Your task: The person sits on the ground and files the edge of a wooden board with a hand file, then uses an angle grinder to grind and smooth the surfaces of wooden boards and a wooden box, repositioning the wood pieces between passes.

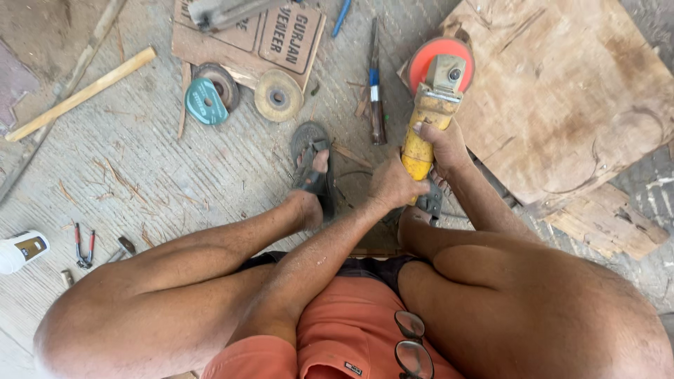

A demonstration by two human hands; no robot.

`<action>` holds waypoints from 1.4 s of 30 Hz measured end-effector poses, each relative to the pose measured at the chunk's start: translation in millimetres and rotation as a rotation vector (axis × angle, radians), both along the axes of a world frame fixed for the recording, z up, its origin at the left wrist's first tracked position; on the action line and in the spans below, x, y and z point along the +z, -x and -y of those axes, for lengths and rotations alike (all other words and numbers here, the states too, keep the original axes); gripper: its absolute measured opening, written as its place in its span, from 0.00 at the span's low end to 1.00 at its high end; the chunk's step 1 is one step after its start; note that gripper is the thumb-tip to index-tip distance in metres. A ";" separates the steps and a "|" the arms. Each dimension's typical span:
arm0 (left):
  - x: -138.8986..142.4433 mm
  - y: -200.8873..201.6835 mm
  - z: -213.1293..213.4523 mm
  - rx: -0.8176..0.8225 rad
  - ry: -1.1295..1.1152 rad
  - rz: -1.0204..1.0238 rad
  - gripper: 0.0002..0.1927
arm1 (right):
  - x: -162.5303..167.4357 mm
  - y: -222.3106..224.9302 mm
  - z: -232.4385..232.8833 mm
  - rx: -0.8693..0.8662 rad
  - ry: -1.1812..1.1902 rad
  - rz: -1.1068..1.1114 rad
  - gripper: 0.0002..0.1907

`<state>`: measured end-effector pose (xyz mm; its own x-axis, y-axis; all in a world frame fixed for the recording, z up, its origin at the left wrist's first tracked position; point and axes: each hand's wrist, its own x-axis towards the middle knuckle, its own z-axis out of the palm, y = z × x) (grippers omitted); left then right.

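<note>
A yellow angle grinder (425, 116) with an orange disc (430, 55) lies pointing away from me, its disc at the edge of a worn plywood board (562, 98). My right hand (442, 144) grips the grinder's body from the right. My left hand (394, 184) is closed around its rear handle end. I am squatting, with both knees in view and my sandalled left foot (312, 172) on the concrete floor just left of the hands.
Sanding and grinding discs (278, 95), a teal pad (205, 102), a cardboard sheet (267, 35), a chisel (377, 91) and a wooden stick (81, 95) lie on the floor ahead. Pliers (83, 247) and a white container (21, 251) sit at the left. Glasses (411, 344) hang at my waist.
</note>
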<state>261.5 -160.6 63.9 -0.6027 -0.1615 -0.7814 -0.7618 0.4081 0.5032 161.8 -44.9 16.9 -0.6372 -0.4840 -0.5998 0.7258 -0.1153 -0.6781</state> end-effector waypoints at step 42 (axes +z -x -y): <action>-4.0 4.0 -11.3 -0.168 0.086 -0.039 0.49 | -5.6 -4.6 -22.0 -0.064 -0.063 0.078 0.24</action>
<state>257.6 -149.4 59.9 -0.6565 -0.1210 -0.7446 -0.6597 0.5707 0.4889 166.5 -22.9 11.3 -0.6161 -0.4037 -0.6763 0.7689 -0.1222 -0.6275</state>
